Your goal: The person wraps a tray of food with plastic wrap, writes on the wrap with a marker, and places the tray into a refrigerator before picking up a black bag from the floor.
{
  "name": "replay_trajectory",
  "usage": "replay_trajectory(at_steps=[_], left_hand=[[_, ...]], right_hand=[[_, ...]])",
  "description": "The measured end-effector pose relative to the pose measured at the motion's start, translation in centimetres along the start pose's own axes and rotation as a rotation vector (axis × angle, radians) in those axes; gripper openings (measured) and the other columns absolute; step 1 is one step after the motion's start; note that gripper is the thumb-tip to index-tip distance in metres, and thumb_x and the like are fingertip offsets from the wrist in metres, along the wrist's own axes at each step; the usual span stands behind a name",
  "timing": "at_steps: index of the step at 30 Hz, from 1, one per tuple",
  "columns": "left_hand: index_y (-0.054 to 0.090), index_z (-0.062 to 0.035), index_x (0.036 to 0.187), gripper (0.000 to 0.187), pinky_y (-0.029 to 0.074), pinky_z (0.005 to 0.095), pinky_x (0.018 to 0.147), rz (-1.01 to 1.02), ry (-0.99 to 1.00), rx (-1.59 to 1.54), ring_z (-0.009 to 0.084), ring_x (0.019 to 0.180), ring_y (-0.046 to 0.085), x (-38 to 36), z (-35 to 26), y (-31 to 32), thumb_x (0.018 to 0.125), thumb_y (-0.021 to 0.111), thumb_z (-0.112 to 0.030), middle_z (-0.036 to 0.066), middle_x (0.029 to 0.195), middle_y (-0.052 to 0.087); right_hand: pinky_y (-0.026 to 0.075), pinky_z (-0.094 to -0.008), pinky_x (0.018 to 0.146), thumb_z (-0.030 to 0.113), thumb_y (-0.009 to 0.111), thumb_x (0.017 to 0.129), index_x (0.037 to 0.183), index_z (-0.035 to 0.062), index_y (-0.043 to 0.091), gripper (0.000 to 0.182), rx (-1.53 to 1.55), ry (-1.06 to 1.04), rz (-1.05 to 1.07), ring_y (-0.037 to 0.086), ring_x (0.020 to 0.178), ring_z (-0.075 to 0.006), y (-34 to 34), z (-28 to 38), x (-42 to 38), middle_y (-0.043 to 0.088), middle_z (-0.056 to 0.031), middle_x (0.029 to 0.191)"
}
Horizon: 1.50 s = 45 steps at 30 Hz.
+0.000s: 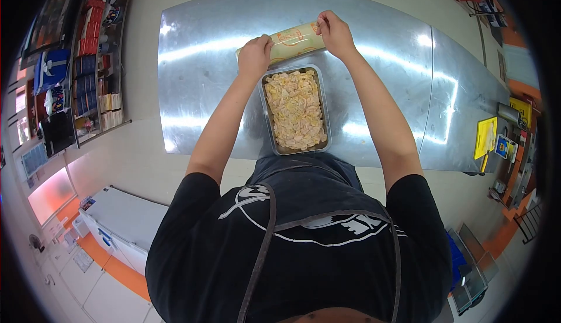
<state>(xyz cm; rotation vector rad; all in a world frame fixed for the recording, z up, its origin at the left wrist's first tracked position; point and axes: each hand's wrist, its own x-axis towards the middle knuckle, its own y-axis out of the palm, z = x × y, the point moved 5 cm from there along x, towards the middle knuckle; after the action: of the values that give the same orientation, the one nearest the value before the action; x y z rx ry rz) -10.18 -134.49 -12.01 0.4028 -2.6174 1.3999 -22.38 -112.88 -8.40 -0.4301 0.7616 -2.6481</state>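
A roll with a pale green printed wrap and orange markings (292, 41) lies slanted across the steel table, just beyond a clear rectangular container (328, 113). My left hand (255, 56) is closed on the roll's left end. At its right end my right hand (334, 33) has its fingers pinched on the wrap's edge. Pale yellowish pieces of food (295, 110) fill much of the container, which stands near the table's front edge, between my forearms. The undersides of both hands' fingers are partly hidden.
The steel table (204, 83) spreads out on both sides. On its right end are a yellow board (485, 137) and other items. Shelves with boxes (87, 83) stand at the left, above a white chest (125, 221) at the lower left.
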Motion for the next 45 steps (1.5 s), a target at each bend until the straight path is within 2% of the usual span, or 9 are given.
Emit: replay_trajectory(at_steps=[3, 13, 16, 18, 21, 24, 29, 35, 45], left_hand=[[0.06, -0.008, 0.101, 0.012, 0.051, 0.0373, 0.063, 0.158, -0.284, -0.284, 0.0238, 0.066, 0.066, 1.3, 1.8, 0.1, 0.099, 0.06, -0.02, 0.012, 0.077, 0.069], [0.05, -0.0061, 0.117, 0.036, 0.044, 0.0267, 0.065, 0.686, -0.325, -0.795, 0.0089, 0.075, 0.058, 4.1, 5.5, 0.4, 0.088, 0.07, -0.01, 0.002, 0.082, 0.063], [0.046, -0.0026, 0.119, 0.044, 0.046, 0.0275, 0.07, 0.75, -0.155, -0.618, 0.0132, 0.08, 0.06, 4.2, 5.0, 0.3, 0.081, 0.069, -0.002, 0.007, 0.084, 0.061], [0.051, 0.002, 0.116, 0.038, 0.052, 0.0341, 0.071, 0.591, 0.072, -0.043, 0.0241, 0.082, 0.067, 4.2, 3.6, -0.5, 0.081, 0.066, -0.001, 0.013, 0.085, 0.062], [0.064, -0.0011, 0.106, 0.022, 0.057, 0.046, 0.074, 0.291, 0.032, 0.478, 0.0344, 0.09, 0.07, 3.7, 4.2, -0.6, 0.084, 0.062, -0.003, 0.019, 0.099, 0.069], [0.07, -0.0039, 0.092, 0.011, 0.058, 0.0458, 0.073, 0.303, -0.025, 0.56, 0.0339, 0.088, 0.071, 2.9, 4.7, -2.3, 0.088, 0.062, -0.011, 0.016, 0.09, 0.071], [0.068, -0.0024, 0.092, 0.016, 0.053, 0.0345, 0.064, 0.288, -0.208, -0.015, 0.0252, 0.071, 0.069, 3.0, 7.5, -3.4, 0.092, 0.065, -0.018, 0.014, 0.081, 0.072], [0.062, -0.0042, 0.103, 0.019, 0.046, 0.0278, 0.064, 0.618, -0.53, -0.562, 0.0109, 0.066, 0.057, 2.5, 9.8, -2.6, 0.089, 0.07, -0.013, 0.005, 0.074, 0.066], [0.052, -0.0021, 0.117, 0.04, 0.054, 0.0462, 0.081, 0.799, 0.05, 0.32, 0.0336, 0.1, 0.068, 3.2, 7.9, -3.3, 0.079, 0.06, 0.008, 0.019, 0.104, 0.066]], right_hand=[[0.053, -0.0389, 0.074, 0.015, 0.051, 0.1, 0.102, 0.0013, 0.057, 0.015, 0.076, 0.076, -0.028, 0.069, 0.078, -0.028, 0.6, -0.9, -0.1, 0.069, -0.0133, 0.082], [0.053, -0.0384, 0.079, 0.017, 0.048, 0.101, 0.106, 0.0019, 0.057, 0.019, 0.152, 0.204, -0.095, 0.071, 0.084, -0.0264, 1.7, -4.9, -0.5, 0.071, -0.0125, 0.085], [0.052, -0.0391, 0.08, 0.02, 0.049, 0.101, 0.108, 0.0025, 0.058, 0.021, 0.146, 0.23, -0.085, 0.071, 0.086, -0.0291, 2.5, -6.6, -0.8, 0.071, -0.0136, 0.087], [0.052, -0.0401, 0.08, 0.022, 0.051, 0.101, 0.111, 0.0033, 0.058, 0.022, 0.013, 0.192, -0.117, 0.07, 0.089, -0.0321, 2.8, -7.2, -1.2, 0.071, -0.0152, 0.091], [0.052, -0.041, 0.081, 0.022, 0.052, 0.101, 0.112, 0.0038, 0.058, 0.023, 0.13, 0.246, -0.056, 0.069, 0.091, -0.0341, 3.5, -7.0, -2.1, 0.07, -0.0167, 0.094], [0.052, -0.0413, 0.081, 0.022, 0.053, 0.1, 0.112, 0.0041, 0.059, 0.022, 0.133, 0.258, -0.073, 0.069, 0.092, -0.0338, 3.7, -6.5, -2.1, 0.07, -0.0172, 0.095], [0.052, -0.0405, 0.082, 0.021, 0.055, 0.099, 0.11, 0.0051, 0.061, 0.021, 0.078, 0.251, -0.112, 0.069, 0.09, -0.0332, 3.5, -5.8, -2.4, 0.07, -0.0164, 0.095], [0.052, -0.0394, 0.082, 0.021, 0.057, 0.098, 0.109, 0.0054, 0.062, 0.02, 0.084, 0.253, -0.106, 0.068, 0.09, -0.0312, 3.1, -6.2, -2.8, 0.07, -0.0157, 0.095], [0.052, -0.038, 0.081, 0.023, 0.057, 0.099, 0.108, 0.0053, 0.063, 0.021, 0.058, 0.25, -0.075, 0.068, 0.087, -0.0289, 2.6, -7.1, -3.6, 0.07, -0.0149, 0.094]])
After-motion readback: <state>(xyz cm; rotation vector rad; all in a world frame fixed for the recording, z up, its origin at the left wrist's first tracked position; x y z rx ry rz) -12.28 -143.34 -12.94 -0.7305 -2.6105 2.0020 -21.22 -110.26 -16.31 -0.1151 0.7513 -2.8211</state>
